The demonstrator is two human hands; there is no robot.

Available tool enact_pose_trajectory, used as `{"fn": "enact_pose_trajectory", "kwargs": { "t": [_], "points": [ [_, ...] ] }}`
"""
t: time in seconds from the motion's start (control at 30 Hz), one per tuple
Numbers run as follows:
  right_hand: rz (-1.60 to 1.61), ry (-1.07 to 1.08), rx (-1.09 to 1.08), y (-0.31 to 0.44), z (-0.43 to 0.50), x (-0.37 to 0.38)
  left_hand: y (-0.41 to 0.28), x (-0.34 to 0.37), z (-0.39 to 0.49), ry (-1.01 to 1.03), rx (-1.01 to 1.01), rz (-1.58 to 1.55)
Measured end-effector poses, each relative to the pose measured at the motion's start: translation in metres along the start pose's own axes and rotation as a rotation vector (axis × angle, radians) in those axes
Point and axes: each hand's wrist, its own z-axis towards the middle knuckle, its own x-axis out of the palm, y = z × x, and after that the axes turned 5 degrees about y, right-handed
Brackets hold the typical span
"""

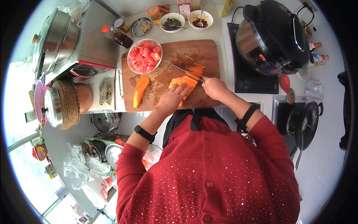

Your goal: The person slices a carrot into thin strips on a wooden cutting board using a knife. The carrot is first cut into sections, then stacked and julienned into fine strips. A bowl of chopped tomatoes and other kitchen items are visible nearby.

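Observation:
On the wooden cutting board (173, 53), my left hand (174, 96) presses its fingers onto a fanned stack of carrot slices (190, 83). My right hand (214, 88) grips a kitchen knife (179, 69); its handle is hidden in the fist. The blade crosses the board diagonally between the slices and a heap of thin carrot strips (196, 69). One loose strip lies farther up the board. To the left of my left hand rests a larger carrot piece (140, 91) with a cut face. A bowl of chopped tomatoes (145, 56) stands at the board's upper left corner.
Behind the board are a bowl of dark green sauce (169, 25), a bowl with a spoon (202, 21), a metal dish (137, 29) and a sauce bottle (120, 39). An electric pressure cooker (271, 42) stands on the right over a black cooktop (251, 84). A cloth (106, 91) lies left.

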Motion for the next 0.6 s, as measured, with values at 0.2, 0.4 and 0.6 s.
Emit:
{"fn": "enact_pose_trajectory", "kwargs": {
  "t": [0.2, 0.4, 0.6],
  "points": [
    [-0.047, 0.007, -0.01, 0.005, -0.004, -0.003, 0.001, -0.001, 0.013, 0.023, 0.046, 0.006],
    [-0.029, 0.004, 0.009, 0.006, -0.006, -0.002, -0.004, 0.006, 0.027, -0.046, 0.068, 0.104],
    [-0.006, -0.049, -0.034, 0.008, -0.018, -0.009, -0.005, 0.013, 0.03, -0.057, 0.063, 0.115]
  ]
}}
